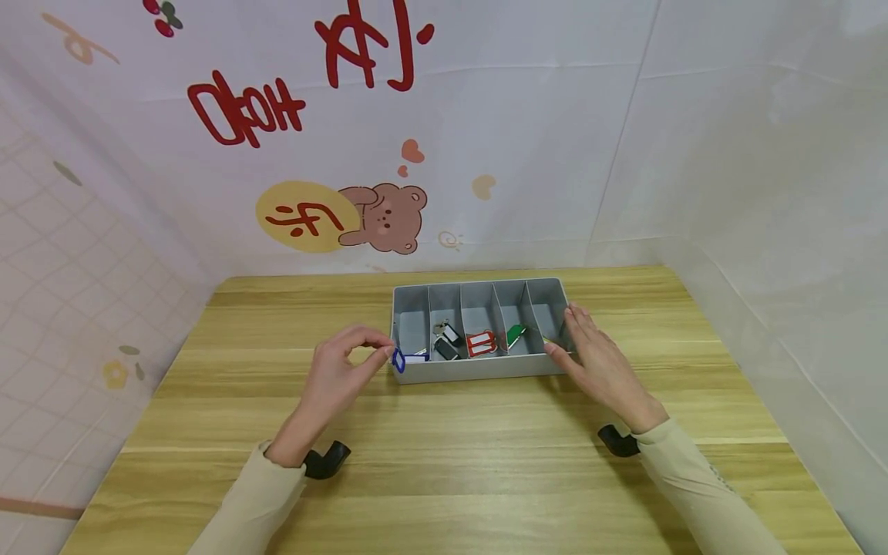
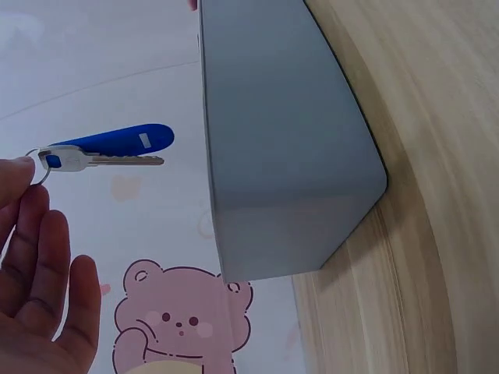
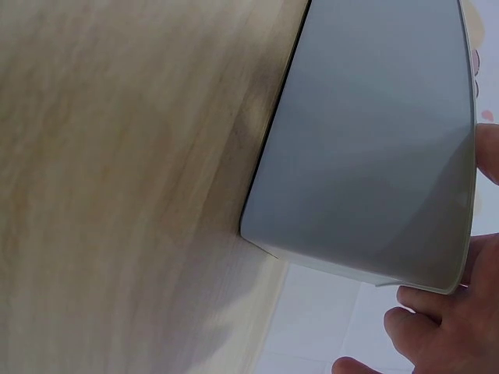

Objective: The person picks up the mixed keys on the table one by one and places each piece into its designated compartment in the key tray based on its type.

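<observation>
A grey divided box [image 1: 479, 370] stands on the table. My left hand [image 1: 341, 371] pinches the metal ring of a blue key tag [image 2: 117, 140] with a silver key [image 2: 101, 160], held at the box's front left corner. Another blue-edged tag [image 1: 418, 358] shows in the left compartment. Black key tags [image 1: 447, 348] with keys, red tags [image 1: 482, 344] and a green tag [image 1: 515, 334] lie in separate compartments. My right hand [image 1: 605, 370] rests on the box's right end, thumb at the front rim. A bit of yellow by that thumb is mostly hidden.
The wooden table [image 1: 458, 462] extends around the box. Behind it hangs a white printed backdrop [image 1: 527, 154] with a bear and red characters. Black curved pieces [image 1: 328, 461] show beside both wrists.
</observation>
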Available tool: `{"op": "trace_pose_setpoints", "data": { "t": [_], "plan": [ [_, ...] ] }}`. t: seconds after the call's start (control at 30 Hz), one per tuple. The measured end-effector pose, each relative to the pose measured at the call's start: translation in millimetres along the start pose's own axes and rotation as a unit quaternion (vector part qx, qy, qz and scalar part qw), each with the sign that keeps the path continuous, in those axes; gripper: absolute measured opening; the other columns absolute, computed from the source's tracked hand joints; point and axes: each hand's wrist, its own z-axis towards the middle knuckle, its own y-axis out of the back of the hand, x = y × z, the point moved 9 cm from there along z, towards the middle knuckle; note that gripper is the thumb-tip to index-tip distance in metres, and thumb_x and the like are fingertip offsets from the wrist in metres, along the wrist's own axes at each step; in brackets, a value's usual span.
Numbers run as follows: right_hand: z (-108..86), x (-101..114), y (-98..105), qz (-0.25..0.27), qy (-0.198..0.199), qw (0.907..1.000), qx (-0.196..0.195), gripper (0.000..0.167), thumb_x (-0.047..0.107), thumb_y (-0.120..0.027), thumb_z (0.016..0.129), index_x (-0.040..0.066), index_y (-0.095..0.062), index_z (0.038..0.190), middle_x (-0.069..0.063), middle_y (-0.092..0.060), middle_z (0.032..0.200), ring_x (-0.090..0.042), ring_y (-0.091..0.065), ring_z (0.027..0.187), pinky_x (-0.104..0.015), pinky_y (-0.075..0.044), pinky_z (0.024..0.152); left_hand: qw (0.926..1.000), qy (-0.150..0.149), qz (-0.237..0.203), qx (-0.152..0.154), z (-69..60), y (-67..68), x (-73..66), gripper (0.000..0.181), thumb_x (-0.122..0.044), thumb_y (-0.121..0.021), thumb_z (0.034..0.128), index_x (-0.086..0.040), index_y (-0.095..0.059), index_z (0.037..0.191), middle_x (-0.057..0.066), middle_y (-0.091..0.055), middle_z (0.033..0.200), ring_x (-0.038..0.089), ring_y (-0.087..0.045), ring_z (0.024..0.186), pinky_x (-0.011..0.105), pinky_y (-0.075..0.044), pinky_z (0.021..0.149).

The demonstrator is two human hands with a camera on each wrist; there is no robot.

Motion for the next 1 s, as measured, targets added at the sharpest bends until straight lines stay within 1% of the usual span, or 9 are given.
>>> {"op": "trace_pose_setpoints", "data": {
  "t": [0.17, 0.4, 0.5, 0.6, 0.77, 0.87, 1.0],
  "plan": [
    [0.0, -1.3, -1.0, 0.003, -0.003, 1.0000, 0.001, 0.087, 0.054, -0.049, 0.107, -0.009, -0.021, 0.160, -0.020, -0.012, 0.171, -0.043, -0.015, 0.156, -0.066, -0.023, 0.118, 0.9999, 0.006, -0.008, -0.006, 7.8, -3.9, 0.6, 0.009, -0.005, -0.080, 0.0912, -0.011, -0.079, 0.099, -0.002, -0.074, 0.097, 0.017, -0.068, 0.095, 0.042, -0.053, 0.088],
    [0.2, -1.7, -0.6, 0.003, -0.004, 1.0000, 0.001, 0.087, 0.054, -0.049, 0.107, -0.009, -0.021, 0.160, -0.020, -0.012, 0.171, -0.045, -0.016, 0.155, -0.065, -0.023, 0.119, 0.9997, 0.014, -0.019, -0.008, 20.7, -12.4, 5.7, 0.009, -0.006, -0.078, 0.0923, -0.009, -0.079, 0.100, 0.001, -0.073, 0.099, 0.019, -0.068, 0.094, 0.039, -0.052, 0.086],
    [0.3, -1.7, -0.6, 0.003, -0.004, 1.0000, 0.000, 0.087, 0.054, -0.049, 0.107, -0.009, -0.021, 0.160, -0.020, -0.012, 0.171, -0.045, -0.016, 0.155, -0.065, -0.023, 0.119, 0.9996, 0.019, -0.020, -0.007, 26.2, -16.9, 10.3, 0.008, -0.008, -0.078, 0.0934, -0.009, -0.079, 0.101, 0.001, -0.073, 0.100, 0.019, -0.067, 0.095, 0.040, -0.053, 0.087],
    [0.3, -1.8, -0.8, 0.005, -0.003, 1.0000, -0.001, 0.087, 0.054, -0.049, 0.107, -0.009, -0.021, 0.160, -0.020, -0.012, 0.171, -0.044, -0.016, 0.156, -0.065, -0.022, 0.119, 0.9995, 0.019, -0.022, -0.008, 31.4, -21.2, 14.8, 0.008, -0.009, -0.078, 0.0934, -0.008, -0.078, 0.101, 0.003, -0.073, 0.101, 0.021, -0.068, 0.097, 0.043, -0.054, 0.090],
    [0.4, -1.7, -0.6, 0.007, -0.001, 1.0000, -0.002, 0.087, 0.054, -0.049, 0.107, -0.009, -0.021, 0.160, -0.020, -0.012, 0.171, -0.044, -0.016, 0.156, -0.064, -0.023, 0.119, 0.9997, 0.019, -0.010, -0.010, 38.6, -27.8, 24.1, 0.007, -0.008, -0.078, 0.0932, -0.006, -0.078, 0.100, 0.006, -0.073, 0.099, 0.024, -0.067, 0.097, 0.046, -0.055, 0.090],
    [0.7, -1.5, -0.5, 0.007, 0.000, 1.0000, -0.001, 0.087, 0.054, -0.049, 0.107, -0.008, -0.020, 0.160, -0.019, -0.011, 0.171, -0.044, -0.016, 0.155, -0.064, -0.023, 0.119, 0.9997, 0.024, -0.001, -0.006, 41.6, -32.0, 30.8, 0.006, -0.008, -0.077, 0.0937, -0.006, -0.078, 0.100, 0.006, -0.072, 0.099, 0.024, -0.067, 0.097, 0.047, -0.056, 0.090],
    [0.9, -1.8, -0.8, 0.007, -0.002, 1.0000, 0.001, 0.087, 0.055, -0.049, 0.107, -0.008, -0.020, 0.161, -0.019, -0.011, 0.171, -0.043, -0.015, 0.156, -0.065, -0.022, 0.119, 0.9996, 0.026, 0.010, 0.002, 45.6, -37.8, 37.9, 0.005, -0.007, -0.076, 0.0944, -0.005, -0.078, 0.099, 0.007, -0.072, 0.099, 0.026, -0.067, 0.096, 0.051, -0.055, 0.091]
  ]
}}
